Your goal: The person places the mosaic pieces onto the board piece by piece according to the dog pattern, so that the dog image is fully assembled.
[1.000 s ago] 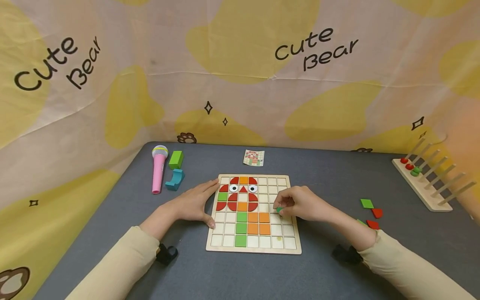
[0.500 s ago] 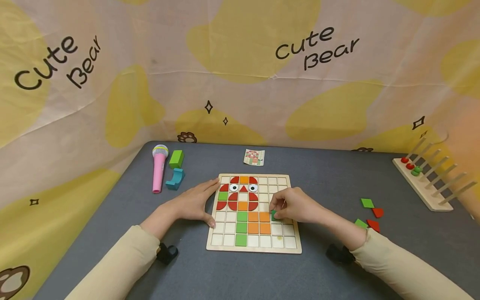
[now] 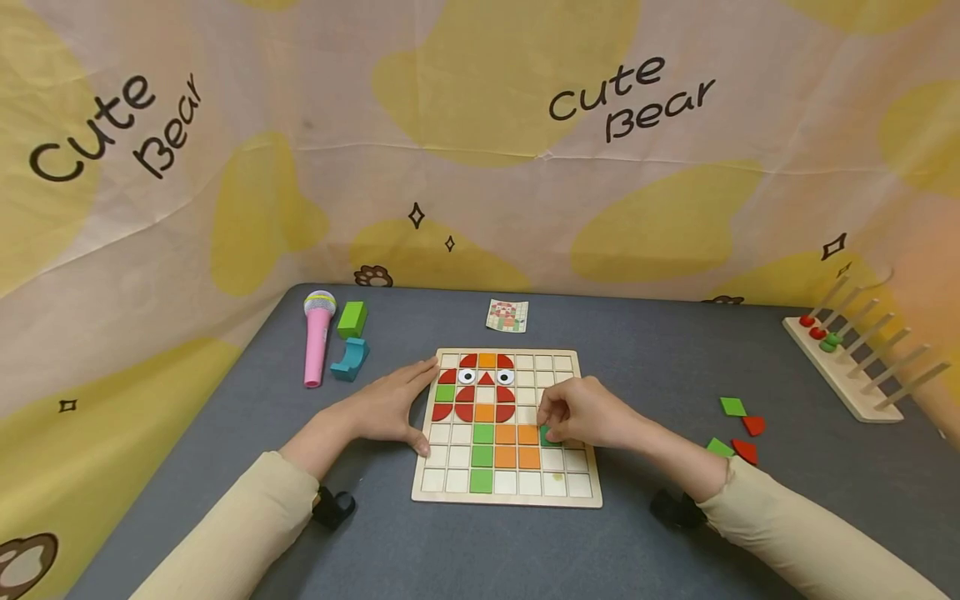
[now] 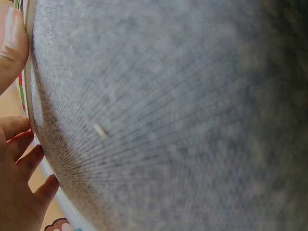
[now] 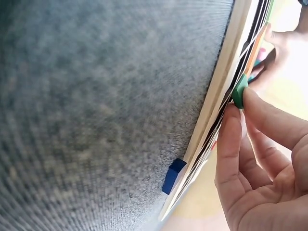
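Note:
A wooden grid board (image 3: 442, 492) lies on the table, partly filled with red, orange and green pieces and two round eye pieces. At its left edge rests my left hand (image 3: 382, 408), fingers spread, thumb on the lower left border; the left wrist view shows the fingertips along that side. My right hand (image 3: 588, 412) pinches a dark green tile (image 3: 550, 437) between thumb and index finger, at the cell just right of the upper orange squares (image 3: 528, 435). In the right wrist view the green tile (image 5: 239, 91) tilts at the board's surface, fingertips on it.
Right of the board lie loose green tiles (image 3: 732, 407) and red pieces (image 3: 753, 426). A peg stand (image 3: 847, 375) is farther right. Behind the board sits a pattern card (image 3: 507, 316). A pink microphone (image 3: 318, 342), green block (image 3: 352, 319) and teal arch (image 3: 350, 359) stand left.
My right hand has moved slightly left and down with the green tile, bringing it to the cell beside the orange squares. My left hand has stayed at the board's edge.

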### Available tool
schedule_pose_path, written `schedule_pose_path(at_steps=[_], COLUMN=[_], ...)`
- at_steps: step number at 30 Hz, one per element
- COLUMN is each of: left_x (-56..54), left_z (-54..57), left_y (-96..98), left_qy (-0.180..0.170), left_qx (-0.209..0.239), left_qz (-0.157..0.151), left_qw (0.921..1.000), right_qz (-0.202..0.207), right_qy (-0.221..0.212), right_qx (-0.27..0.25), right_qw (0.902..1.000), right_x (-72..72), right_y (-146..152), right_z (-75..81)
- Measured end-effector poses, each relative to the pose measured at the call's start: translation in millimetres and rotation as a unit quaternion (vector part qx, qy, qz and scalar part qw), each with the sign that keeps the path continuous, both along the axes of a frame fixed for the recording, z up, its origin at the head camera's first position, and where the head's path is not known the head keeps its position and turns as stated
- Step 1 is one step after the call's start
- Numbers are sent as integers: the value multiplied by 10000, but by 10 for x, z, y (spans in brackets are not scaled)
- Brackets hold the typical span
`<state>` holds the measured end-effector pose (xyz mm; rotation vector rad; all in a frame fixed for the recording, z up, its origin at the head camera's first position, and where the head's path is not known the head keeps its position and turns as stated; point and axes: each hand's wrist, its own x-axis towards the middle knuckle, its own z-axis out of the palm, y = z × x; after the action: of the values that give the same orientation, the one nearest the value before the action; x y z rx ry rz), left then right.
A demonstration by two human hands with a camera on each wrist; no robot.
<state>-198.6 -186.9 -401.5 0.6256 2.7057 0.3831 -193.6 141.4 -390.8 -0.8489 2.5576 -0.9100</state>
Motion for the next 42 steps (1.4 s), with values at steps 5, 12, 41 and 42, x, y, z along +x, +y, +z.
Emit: schedule_pose_path(at_steps=[5, 12, 41, 42], left_x=[-4, -1, 10, 7], left_z=[-22, -15, 1, -2], left_y=[-8, -2, -7, -6], left_qy=[19, 1, 9, 15], left_qx=[-18, 6, 80, 70], left_qz=[-1, 27, -3, -8], left_qw=[10000, 10000, 10000, 10000], right_qz=[8, -77, -1403, -1423], right_qy=[-7, 20, -75, -142], right_qx=[5, 42, 521, 547], right_qw=[10000, 10000, 9887, 9882], right_x=[-1, 5, -358, -362], right_y=[-7, -7, 1453, 1531], right_z=[0, 15, 277, 269])
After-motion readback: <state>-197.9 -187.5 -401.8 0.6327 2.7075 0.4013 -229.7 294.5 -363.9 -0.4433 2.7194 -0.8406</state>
